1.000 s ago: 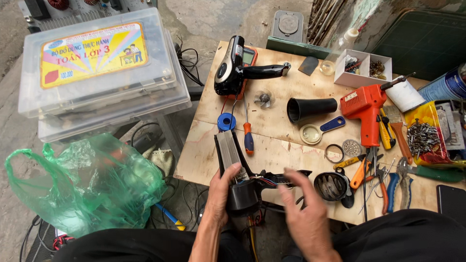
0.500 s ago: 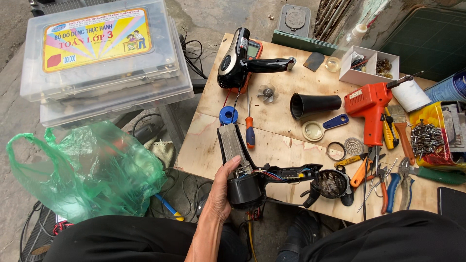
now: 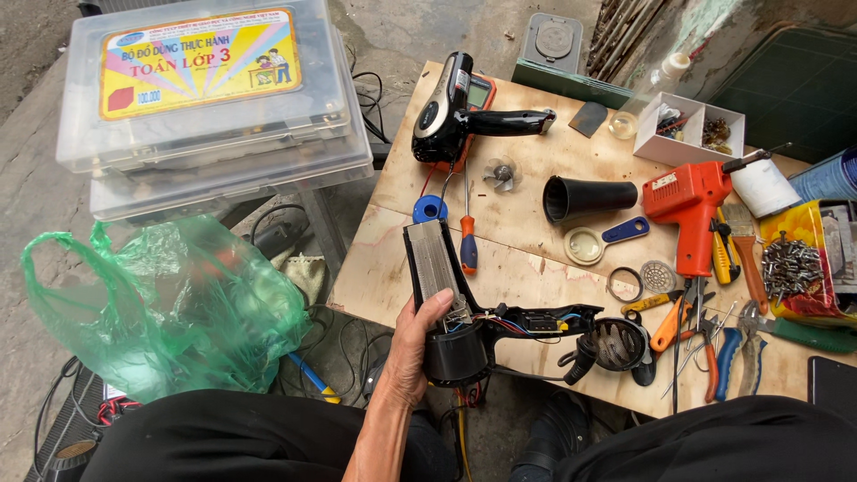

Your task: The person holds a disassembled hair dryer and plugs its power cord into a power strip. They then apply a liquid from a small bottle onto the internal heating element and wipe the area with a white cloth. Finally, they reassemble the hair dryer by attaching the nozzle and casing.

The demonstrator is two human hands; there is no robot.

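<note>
While wires trail (seemingly loose), left hand point(image 3: 412, 353) grips the opened hair dryer point(image 3: 451, 308).

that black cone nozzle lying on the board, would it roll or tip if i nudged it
The black cone nozzle lies on its side on the wooden board, so it probably cannot tip. Being round and tapered, it would likely roll in a curve, not straight. It looks like hollow plastic, so probably light, sliding easily toward the orange soldering gun.
</note>
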